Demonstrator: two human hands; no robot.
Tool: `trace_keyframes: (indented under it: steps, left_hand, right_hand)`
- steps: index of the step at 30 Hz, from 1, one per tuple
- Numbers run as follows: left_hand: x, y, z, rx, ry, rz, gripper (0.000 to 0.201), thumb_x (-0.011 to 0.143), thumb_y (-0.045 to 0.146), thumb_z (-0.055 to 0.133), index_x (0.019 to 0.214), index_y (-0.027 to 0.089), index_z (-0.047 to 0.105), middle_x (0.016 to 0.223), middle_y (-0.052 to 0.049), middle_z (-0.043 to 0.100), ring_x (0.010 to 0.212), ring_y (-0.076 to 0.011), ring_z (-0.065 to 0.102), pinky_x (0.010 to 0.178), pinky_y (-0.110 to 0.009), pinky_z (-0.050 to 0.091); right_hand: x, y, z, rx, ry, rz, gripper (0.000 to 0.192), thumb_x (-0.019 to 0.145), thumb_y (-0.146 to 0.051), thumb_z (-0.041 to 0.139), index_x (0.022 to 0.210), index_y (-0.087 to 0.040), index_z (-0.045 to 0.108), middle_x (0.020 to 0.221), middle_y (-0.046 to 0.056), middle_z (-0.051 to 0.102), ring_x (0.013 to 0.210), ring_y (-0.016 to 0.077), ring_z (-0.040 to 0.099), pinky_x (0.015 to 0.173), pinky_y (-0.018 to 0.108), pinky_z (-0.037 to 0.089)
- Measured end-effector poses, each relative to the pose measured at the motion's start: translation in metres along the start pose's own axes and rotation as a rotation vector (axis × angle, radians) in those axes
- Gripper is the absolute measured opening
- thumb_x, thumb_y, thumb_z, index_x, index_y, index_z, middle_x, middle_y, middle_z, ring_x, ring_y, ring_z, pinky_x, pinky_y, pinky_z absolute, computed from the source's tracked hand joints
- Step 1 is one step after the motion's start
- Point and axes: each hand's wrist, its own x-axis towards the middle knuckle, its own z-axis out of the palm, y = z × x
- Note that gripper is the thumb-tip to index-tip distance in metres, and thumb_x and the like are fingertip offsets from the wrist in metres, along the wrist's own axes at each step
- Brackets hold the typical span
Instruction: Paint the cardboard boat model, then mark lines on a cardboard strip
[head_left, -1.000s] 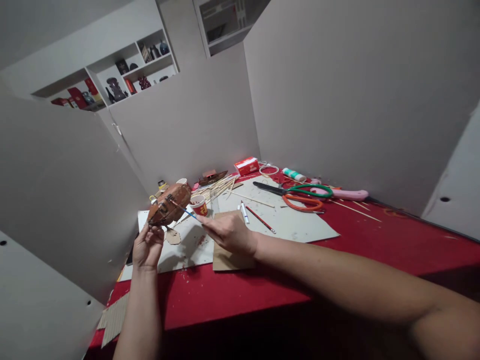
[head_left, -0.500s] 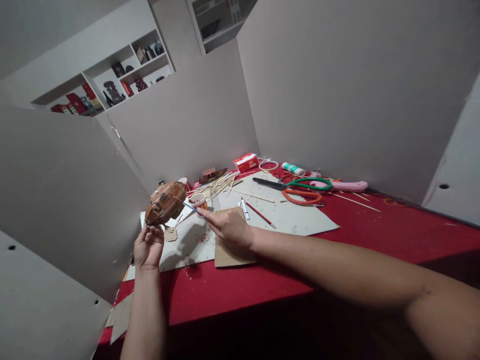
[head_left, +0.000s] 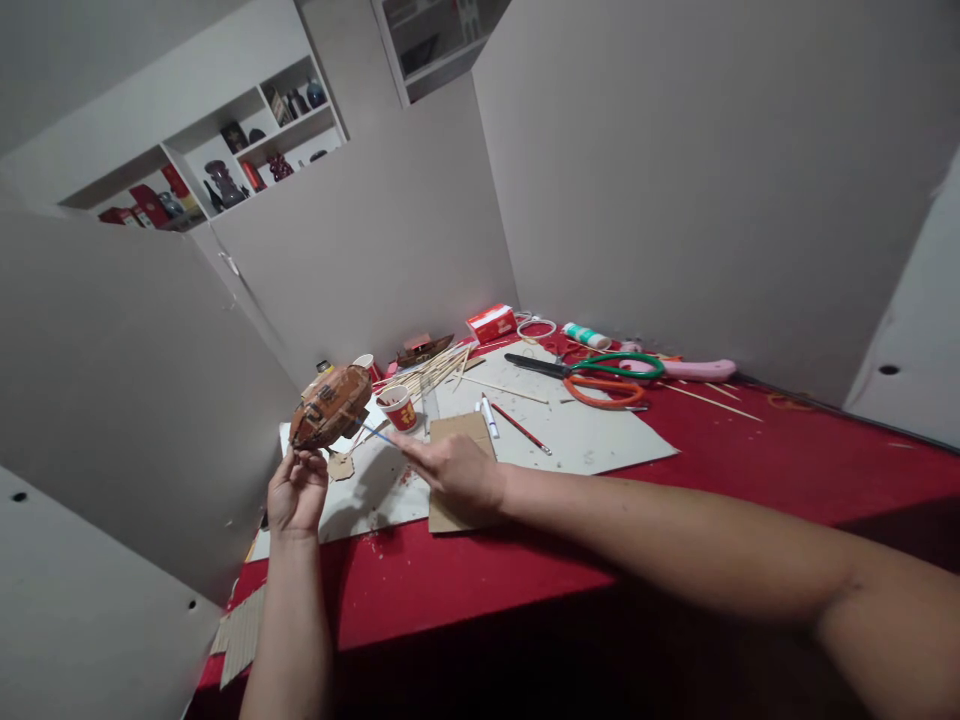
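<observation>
Left hand raised, right hand outstretched, fingers pinched

The brush tip is too small to make out. The left hand hides the model's underside. The shelf items blur.

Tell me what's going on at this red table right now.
A person is painting a small brown model boat. The left hand holds the boat up above the table from below, while the right hand holds a thin blue brush with its tip at the hull. A small paper cup stands just behind the brush. Scissors, wooden sticks and cardboard lie spread across the table.
</observation>
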Motion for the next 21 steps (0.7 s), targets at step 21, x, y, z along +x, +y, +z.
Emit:
trace_keyframes:
  steps: [21]
  left_hand:
    - [0.0005,-0.0013,-0.004,0.101,-0.032,-0.013,0.019,0.094,0.005,0.051,0.081,0.013,0.061,0.069,0.0,0.064,0.055,-0.0046,0.06,0.055,-0.014,0.052]
  right_hand:
    - [0.0003,0.0046,-0.0014,0.027,0.0,-0.008,0.049,0.096,-0.026,0.052,0.145,-0.029,0.051,0.096,0.005,0.078,0.07,0.0142,0.067,0.064,0.024,0.045]
